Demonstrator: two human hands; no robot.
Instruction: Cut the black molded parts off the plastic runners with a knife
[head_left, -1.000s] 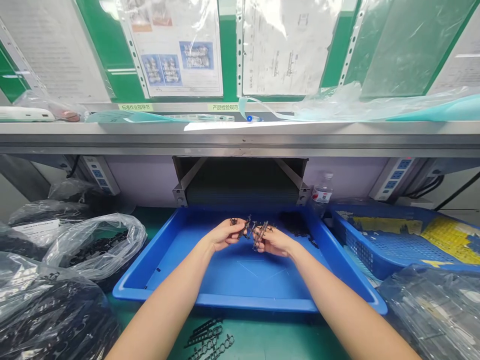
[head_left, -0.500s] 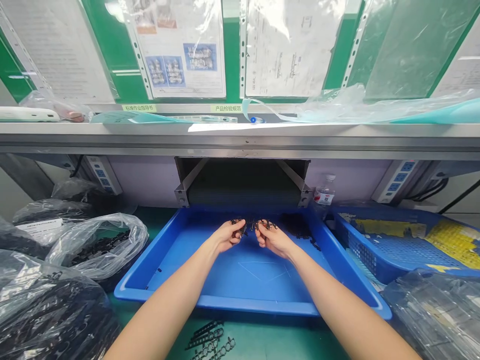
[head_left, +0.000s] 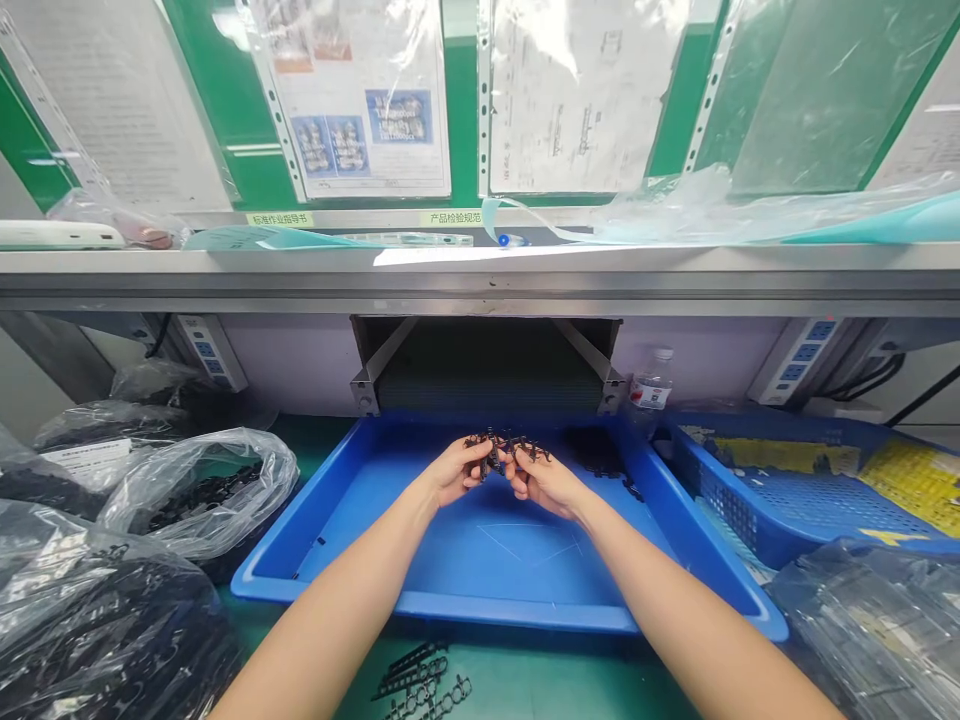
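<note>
Above the blue tray [head_left: 517, 607], both hands meet near its far half. My left hand [head_left: 454, 472] is closed on black plastic parts [head_left: 491, 453], thin and branched, pinched between thumb and fingers. My right hand [head_left: 541, 478] is likewise closed on a black plastic part [head_left: 527, 443] of the same sort. The pieces touch or overlap between the hands; where one ends and the other begins I cannot tell. A dark pile of black parts [head_left: 596, 452] lies in the tray's far right corner.
Clear bags of black parts [head_left: 112, 620] crowd the left, one open bag [head_left: 202, 490] among them. Several black ring strips [head_left: 420, 685] lie on the green mat before the tray. At right are a blue basket [head_left: 765, 520], a bottle [head_left: 651, 385] and clear plastic trays [head_left: 877, 620]. A dark conveyor [head_left: 491, 370] opens behind.
My hands have come closer together, so the black parts now meet between the fingertips. The left-hand parts show more upright. The tray and bags are as before.
</note>
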